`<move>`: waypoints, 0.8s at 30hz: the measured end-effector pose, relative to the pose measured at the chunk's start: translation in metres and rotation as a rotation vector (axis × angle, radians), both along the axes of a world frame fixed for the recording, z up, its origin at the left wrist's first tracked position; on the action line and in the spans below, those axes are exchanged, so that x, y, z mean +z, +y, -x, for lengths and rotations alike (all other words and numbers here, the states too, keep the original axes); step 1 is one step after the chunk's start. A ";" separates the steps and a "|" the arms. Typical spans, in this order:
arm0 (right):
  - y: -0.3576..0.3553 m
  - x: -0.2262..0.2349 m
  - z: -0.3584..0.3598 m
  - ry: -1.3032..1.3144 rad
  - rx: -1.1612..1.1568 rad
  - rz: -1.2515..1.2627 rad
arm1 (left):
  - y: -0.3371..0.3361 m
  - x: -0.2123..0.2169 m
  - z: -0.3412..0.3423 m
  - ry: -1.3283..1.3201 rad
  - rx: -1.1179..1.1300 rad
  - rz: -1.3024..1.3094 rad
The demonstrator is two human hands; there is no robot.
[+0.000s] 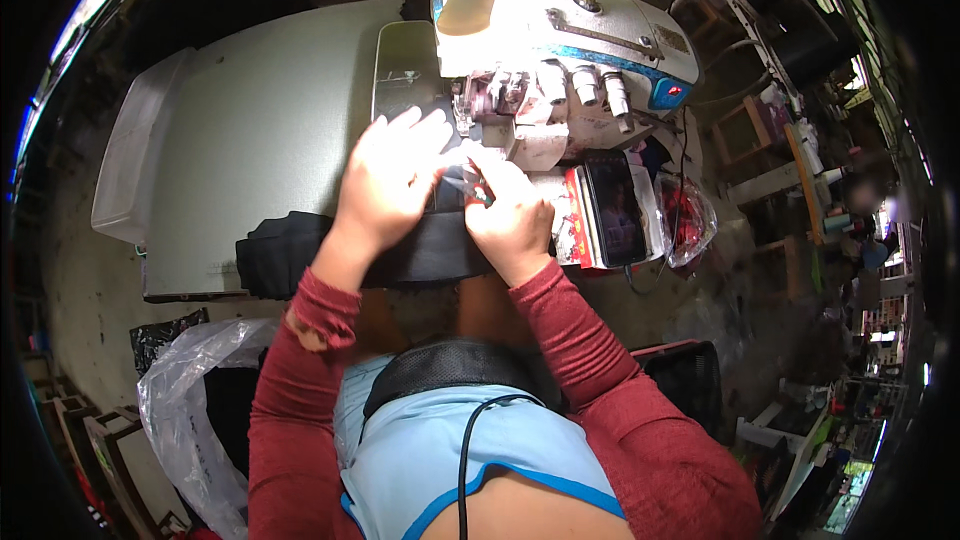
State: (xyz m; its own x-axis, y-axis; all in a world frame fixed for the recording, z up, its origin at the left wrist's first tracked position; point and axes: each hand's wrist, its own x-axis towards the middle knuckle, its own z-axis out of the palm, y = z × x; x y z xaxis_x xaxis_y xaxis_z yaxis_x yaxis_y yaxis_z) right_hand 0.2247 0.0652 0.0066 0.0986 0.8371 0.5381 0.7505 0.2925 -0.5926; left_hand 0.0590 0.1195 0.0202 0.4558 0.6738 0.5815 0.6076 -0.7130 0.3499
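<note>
A white overlock sewing machine (590, 30) with blue trim stands at the far edge of the table. My left hand (385, 185) lies in front of it with the fingers stretched out toward the presser foot (464, 120), its thumb pointing at my other hand. Close by on the right, my right hand (510, 215) is closed in a pinch near the needle area. A small pale, shiny bit shows between the two hands, but glare hides what it is. Black fabric (420, 248) lies under my wrists and hangs over the table's front edge.
The pale tabletop (270, 130) stretches left, with a translucent plastic bin (140, 155) at its edge. Right of my hands a phone (612, 210) rests on a red-and-white box, beside a clear bag (690, 220). Below left sits a large plastic bag (195, 420) with dark contents.
</note>
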 end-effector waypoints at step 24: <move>0.013 0.061 0.021 -0.540 -0.074 -0.171 | -0.001 0.067 0.084 -0.387 0.217 -0.141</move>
State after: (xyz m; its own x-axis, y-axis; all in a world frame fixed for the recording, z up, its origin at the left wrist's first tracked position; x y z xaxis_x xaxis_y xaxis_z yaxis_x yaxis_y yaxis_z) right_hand 0.2037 0.0778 0.0671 -0.1732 0.7347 0.6559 0.9559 0.2857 -0.0676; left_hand -0.0249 0.1186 0.0870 0.0446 0.6318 0.7738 0.5922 -0.6406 0.4889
